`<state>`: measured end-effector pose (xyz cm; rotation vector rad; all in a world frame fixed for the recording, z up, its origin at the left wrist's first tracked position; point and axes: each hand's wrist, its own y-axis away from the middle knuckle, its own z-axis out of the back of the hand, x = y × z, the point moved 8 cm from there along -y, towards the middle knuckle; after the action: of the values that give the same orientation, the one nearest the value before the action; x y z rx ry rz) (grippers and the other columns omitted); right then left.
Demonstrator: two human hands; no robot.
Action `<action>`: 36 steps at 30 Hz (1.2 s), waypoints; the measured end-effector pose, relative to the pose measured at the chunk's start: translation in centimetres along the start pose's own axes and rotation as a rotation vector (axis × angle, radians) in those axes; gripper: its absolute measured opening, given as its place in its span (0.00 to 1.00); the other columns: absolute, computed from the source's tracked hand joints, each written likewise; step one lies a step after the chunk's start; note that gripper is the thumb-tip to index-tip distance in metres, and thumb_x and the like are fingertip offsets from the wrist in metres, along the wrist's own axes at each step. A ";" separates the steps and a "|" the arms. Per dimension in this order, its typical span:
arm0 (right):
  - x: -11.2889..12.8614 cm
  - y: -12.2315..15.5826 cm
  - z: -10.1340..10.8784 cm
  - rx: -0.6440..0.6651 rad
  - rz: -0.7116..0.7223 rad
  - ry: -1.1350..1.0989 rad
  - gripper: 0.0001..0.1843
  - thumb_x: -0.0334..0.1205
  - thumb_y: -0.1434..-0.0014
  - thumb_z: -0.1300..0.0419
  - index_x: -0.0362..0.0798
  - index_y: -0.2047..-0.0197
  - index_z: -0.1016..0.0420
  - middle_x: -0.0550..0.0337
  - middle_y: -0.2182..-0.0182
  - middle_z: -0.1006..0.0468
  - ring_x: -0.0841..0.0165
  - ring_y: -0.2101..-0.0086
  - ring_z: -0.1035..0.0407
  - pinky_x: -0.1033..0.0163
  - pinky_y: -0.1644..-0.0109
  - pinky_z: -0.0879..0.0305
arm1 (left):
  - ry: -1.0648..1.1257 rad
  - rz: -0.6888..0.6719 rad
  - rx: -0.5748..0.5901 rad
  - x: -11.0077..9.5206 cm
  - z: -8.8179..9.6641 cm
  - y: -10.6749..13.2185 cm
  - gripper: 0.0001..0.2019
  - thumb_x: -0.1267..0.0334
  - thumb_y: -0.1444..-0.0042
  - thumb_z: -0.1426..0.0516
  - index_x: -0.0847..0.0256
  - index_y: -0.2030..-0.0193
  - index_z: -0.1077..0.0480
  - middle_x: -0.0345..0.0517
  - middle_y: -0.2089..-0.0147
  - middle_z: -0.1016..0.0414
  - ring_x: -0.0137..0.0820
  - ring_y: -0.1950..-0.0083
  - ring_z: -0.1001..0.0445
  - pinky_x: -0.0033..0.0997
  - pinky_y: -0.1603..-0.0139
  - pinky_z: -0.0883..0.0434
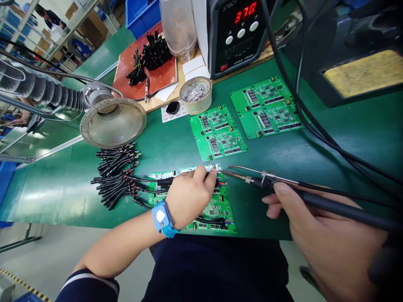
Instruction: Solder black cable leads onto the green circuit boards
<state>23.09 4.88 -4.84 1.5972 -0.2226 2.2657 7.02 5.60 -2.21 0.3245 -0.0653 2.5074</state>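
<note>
The left hand (189, 197) has its fingers (206, 173) clenched on a black wire (165, 181) at the circuit board (217, 209) on the tabletop (63, 197). The right hand (324, 239) grips a soldering iron (330, 205) just beside it. Wires already lie across this board; a loose bundle of leads (115, 176) and two wireless panels (217, 132) (266, 107) remain.

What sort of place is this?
Likely an electronics factory soldering line. A lead-free soldering station reads 370, the right hand holds a soldering iron, green circuit boards lie on the bench, and a blue wrist strap, probably antistatic, sits above the left hand.
</note>
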 end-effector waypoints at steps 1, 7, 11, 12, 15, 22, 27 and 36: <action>0.0 0.0 0.0 0.001 -0.005 -0.001 0.13 0.46 0.51 0.42 0.47 0.81 0.30 0.63 0.85 0.30 0.70 0.80 0.32 0.66 0.76 0.32 | -0.003 0.002 0.002 0.0 0.0 0.0 0.16 0.72 0.41 0.53 0.67 0.47 0.38 0.47 0.65 0.34 0.29 0.74 0.31 0.29 0.78 0.32; 0.1 0.1 0.0 -0.016 0.021 0.003 0.12 0.45 0.50 0.41 0.47 0.78 0.29 0.64 0.85 0.30 0.72 0.81 0.33 0.69 0.78 0.34 | -0.026 0.012 0.049 0.0 0.0 -0.3 0.16 0.73 0.42 0.53 0.67 0.47 0.38 0.47 0.66 0.34 0.29 0.75 0.31 0.30 0.79 0.31; 0.4 0.1 0.0 -0.004 0.056 0.000 0.13 0.44 0.50 0.41 0.48 0.81 0.31 0.65 0.85 0.30 0.74 0.81 0.33 0.70 0.75 0.33 | -0.043 0.030 0.074 -0.1 -0.1 -0.5 0.15 0.73 0.41 0.55 0.69 0.48 0.37 0.47 0.67 0.35 0.29 0.75 0.31 0.29 0.79 0.32; 0.4 0.1 -0.1 0.005 0.059 0.007 0.13 0.44 0.50 0.41 0.48 0.82 0.32 0.65 0.85 0.30 0.74 0.81 0.33 0.71 0.76 0.33 | -0.045 0.031 0.070 -0.1 -0.1 -0.5 0.15 0.73 0.40 0.55 0.69 0.48 0.37 0.47 0.67 0.35 0.29 0.75 0.31 0.29 0.78 0.32; 0.4 0.1 -0.1 0.016 0.054 0.028 0.11 0.45 0.51 0.42 0.47 0.79 0.30 0.64 0.84 0.30 0.73 0.81 0.33 0.70 0.78 0.34 | -0.040 0.031 0.031 -0.2 0.0 -0.4 0.15 0.73 0.40 0.55 0.69 0.48 0.37 0.47 0.66 0.35 0.29 0.74 0.31 0.29 0.78 0.31; -0.9 0.3 0.4 -0.050 -0.053 -0.110 0.10 0.45 0.53 0.40 0.46 0.74 0.30 0.63 0.83 0.29 0.71 0.83 0.33 0.68 0.80 0.33 | -0.018 0.050 -0.016 -0.1 0.1 0.0 0.15 0.73 0.41 0.54 0.68 0.48 0.38 0.47 0.65 0.33 0.29 0.73 0.31 0.30 0.76 0.30; -1.0 0.2 0.4 -0.061 -0.033 -0.073 0.10 0.45 0.53 0.39 0.46 0.74 0.29 0.63 0.83 0.29 0.73 0.82 0.33 0.70 0.81 0.34 | -0.015 0.052 -0.013 0.0 0.0 0.0 0.16 0.73 0.41 0.55 0.67 0.47 0.39 0.47 0.64 0.33 0.30 0.74 0.31 0.31 0.77 0.31; -0.2 0.2 -0.2 0.005 0.033 0.013 0.10 0.45 0.51 0.40 0.46 0.74 0.29 0.65 0.83 0.29 0.75 0.82 0.33 0.73 0.80 0.34 | -0.028 0.051 -0.040 -0.3 0.0 0.0 0.16 0.74 0.41 0.56 0.70 0.47 0.39 0.47 0.65 0.34 0.30 0.72 0.31 0.30 0.75 0.31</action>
<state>22.89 4.72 -5.10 1.5920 -0.2416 2.3022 7.25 5.44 -2.26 0.3462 -0.1364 2.5490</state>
